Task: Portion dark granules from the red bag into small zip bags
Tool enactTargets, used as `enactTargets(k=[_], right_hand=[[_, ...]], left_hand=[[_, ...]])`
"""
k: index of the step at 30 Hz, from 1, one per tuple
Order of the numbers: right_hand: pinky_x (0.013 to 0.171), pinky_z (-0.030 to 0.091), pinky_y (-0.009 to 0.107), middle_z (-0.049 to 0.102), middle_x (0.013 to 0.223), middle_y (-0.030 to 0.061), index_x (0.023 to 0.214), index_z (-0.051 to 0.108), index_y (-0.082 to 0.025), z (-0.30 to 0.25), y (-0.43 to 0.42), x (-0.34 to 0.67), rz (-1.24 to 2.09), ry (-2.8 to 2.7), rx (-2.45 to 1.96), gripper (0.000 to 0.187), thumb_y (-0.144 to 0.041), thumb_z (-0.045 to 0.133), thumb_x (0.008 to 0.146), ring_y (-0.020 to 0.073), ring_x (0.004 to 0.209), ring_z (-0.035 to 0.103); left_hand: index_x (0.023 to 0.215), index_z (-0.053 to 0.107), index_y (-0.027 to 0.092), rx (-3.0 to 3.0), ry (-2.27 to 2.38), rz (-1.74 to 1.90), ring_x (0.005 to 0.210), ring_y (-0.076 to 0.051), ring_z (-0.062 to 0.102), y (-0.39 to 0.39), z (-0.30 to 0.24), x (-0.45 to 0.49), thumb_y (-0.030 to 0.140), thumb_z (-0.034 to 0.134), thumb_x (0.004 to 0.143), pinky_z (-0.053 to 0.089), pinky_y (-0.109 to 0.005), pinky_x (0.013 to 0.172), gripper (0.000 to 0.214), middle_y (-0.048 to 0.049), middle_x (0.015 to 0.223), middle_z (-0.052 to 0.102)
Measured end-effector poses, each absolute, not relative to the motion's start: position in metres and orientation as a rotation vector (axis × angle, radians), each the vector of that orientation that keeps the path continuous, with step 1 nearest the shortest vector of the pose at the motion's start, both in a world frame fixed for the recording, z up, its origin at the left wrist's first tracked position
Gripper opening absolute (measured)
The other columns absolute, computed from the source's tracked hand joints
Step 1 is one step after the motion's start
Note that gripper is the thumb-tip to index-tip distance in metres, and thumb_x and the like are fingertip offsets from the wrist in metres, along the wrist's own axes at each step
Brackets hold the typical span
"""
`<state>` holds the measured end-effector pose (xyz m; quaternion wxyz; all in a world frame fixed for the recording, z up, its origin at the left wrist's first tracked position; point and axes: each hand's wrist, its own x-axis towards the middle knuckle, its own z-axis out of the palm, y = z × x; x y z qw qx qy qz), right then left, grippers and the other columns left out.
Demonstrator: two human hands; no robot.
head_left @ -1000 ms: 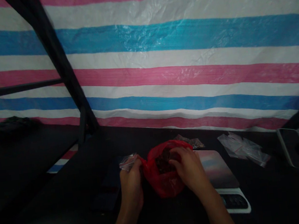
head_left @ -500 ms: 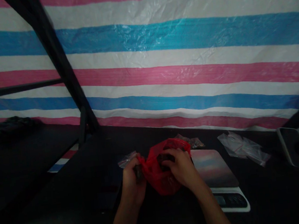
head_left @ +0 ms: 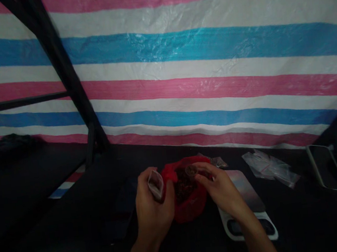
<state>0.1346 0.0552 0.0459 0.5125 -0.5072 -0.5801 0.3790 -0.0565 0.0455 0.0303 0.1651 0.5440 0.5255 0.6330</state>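
Note:
A red plastic bag [head_left: 188,204] full of small dark pieces stands open on the black table, between my two hands. My left hand [head_left: 153,209] holds a small clear zip bag [head_left: 155,183] upright with its mouth open, pressed against the red bag's left side. My right hand [head_left: 220,188] hovers over the red bag's mouth and pinches a small brownish piece [head_left: 190,170] in its fingertips. Just right of the red bag, partly under my right forearm, lies a white kitchen scale [head_left: 249,209].
Several empty clear zip bags [head_left: 269,167] lie at the right, one filled bag [head_left: 217,161] behind the red bag. A phone [head_left: 326,167] rests at far right. A striped pink, blue and white tarp [head_left: 179,60] hangs behind the table. Black frame bars [head_left: 60,73] stand at left.
My left hand has turned the small clear bag upright with its mouth open. My right hand has come out of the red bag with a brownish piece pinched in its fingers.

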Motion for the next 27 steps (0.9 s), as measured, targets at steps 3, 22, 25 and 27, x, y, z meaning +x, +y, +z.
enactTargets(k=[3, 22, 25, 27], right_hand=[[0.104, 0.055, 0.041, 0.082, 0.117, 0.0084, 0.111, 0.079, -0.022, 0.054, 0.05, 0.135, 0.892, -1.376, -1.205, 0.033, -0.032, 0.072, 0.08, 0.0271, 0.114, 0.074], [0.105, 0.049, 0.046, 0.081, 0.117, 0.0029, 0.114, 0.08, -0.03, 0.076, 0.03, 0.157, 0.464, -1.59, -1.315, 0.029, -0.023, 0.072, 0.087, 0.0272, 0.109, 0.069], [0.108, 0.05, 0.044, 0.08, 0.121, 0.0037, 0.117, 0.08, -0.029, 0.081, 0.025, 0.151, 0.379, -1.786, -1.313, 0.038, -0.008, 0.067, 0.088, 0.0264, 0.116, 0.07], [0.104, 0.054, 0.039, 0.077, 0.127, 0.0051, 0.12, 0.079, -0.027, 0.082, 0.022, 0.149, 0.354, -1.871, -1.292, 0.044, -0.001, 0.061, 0.089, 0.0242, 0.118, 0.071]], left_hand=[[0.135, 0.055, 0.02, 1.786, 1.498, 1.773, 0.093, -0.023, 0.064, 0.032, 0.04, -0.057, 0.037, 0.07, 0.089, 0.055, -0.039, 0.085, 0.051, -0.0063, 0.107, 0.062], [0.137, 0.06, 0.023, 1.624, 1.301, 1.182, 0.132, -0.034, 0.062, 0.043, 0.015, -0.013, 0.036, 0.066, 0.091, 0.045, -0.056, 0.114, 0.048, -0.0143, 0.141, 0.068], [0.14, 0.057, 0.021, 1.716, 1.268, 1.156, 0.132, -0.034, 0.062, 0.042, 0.012, -0.012, 0.033, 0.063, 0.093, 0.046, -0.058, 0.114, 0.049, -0.0154, 0.142, 0.066], [0.139, 0.057, 0.021, 1.777, 1.278, 1.17, 0.133, -0.035, 0.061, 0.041, 0.01, -0.011, 0.032, 0.062, 0.094, 0.045, -0.06, 0.115, 0.047, -0.0155, 0.139, 0.067]])
